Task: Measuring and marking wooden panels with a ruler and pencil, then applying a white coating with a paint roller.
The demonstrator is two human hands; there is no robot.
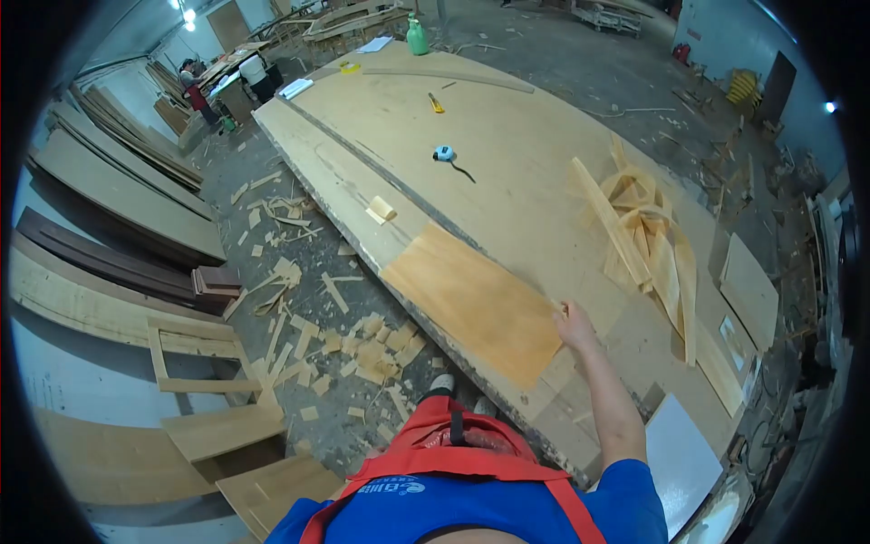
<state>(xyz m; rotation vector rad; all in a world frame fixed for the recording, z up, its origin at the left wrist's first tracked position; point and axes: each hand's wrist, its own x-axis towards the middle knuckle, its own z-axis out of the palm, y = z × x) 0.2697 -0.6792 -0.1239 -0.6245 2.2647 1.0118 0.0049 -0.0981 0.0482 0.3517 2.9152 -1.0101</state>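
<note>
A thin orange-brown wood veneer sheet (476, 304) lies along the near left edge of the big worktable (517, 163). My right hand (573, 326) is closed at the sheet's right corner, its fingers pinching the edge. My left hand is out of view. Beyond the sheet's far end rests a small curled veneer scrap (381, 209). A long dark straight strip (390, 179) runs along the table and meets the sheet. Farther off lie a light-blue tape measure (443, 153) with its dark strap and a yellow utility knife (437, 104).
Tangled veneer strips (639, 208) pile up on the table's right, near a white panel (684, 453). A green spray bottle (417, 38) stands at the far end. Scraps (372, 349) litter the floor to the left, where boards (136, 190) lean. A person (195, 89) stands far back left.
</note>
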